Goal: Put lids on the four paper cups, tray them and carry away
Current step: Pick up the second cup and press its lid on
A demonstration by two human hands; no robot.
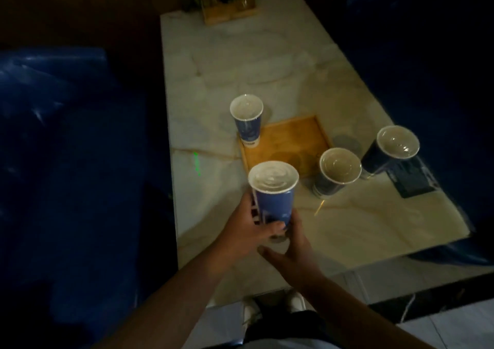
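A blue paper cup with a clear lid [272, 193] is held above the table's near part. My left hand [248, 231] wraps its lower left side, and my right hand [291, 244] cups its base from the right. A second lidded blue cup [247, 120] stands at the far left corner of the wooden tray [299, 140]. Two more lidded cups stand on the table to the right of the tray, one near [337, 172] and one farther right [393, 148]. The tray's middle is bare.
The marble table [267, 68] runs away from me, with a wooden holder with glasses [227, 9] at its far end. A dark card [411, 180] lies near the right edge. Blue seats [66, 148] flank both sides. My shoes [272, 308] show below the near edge.
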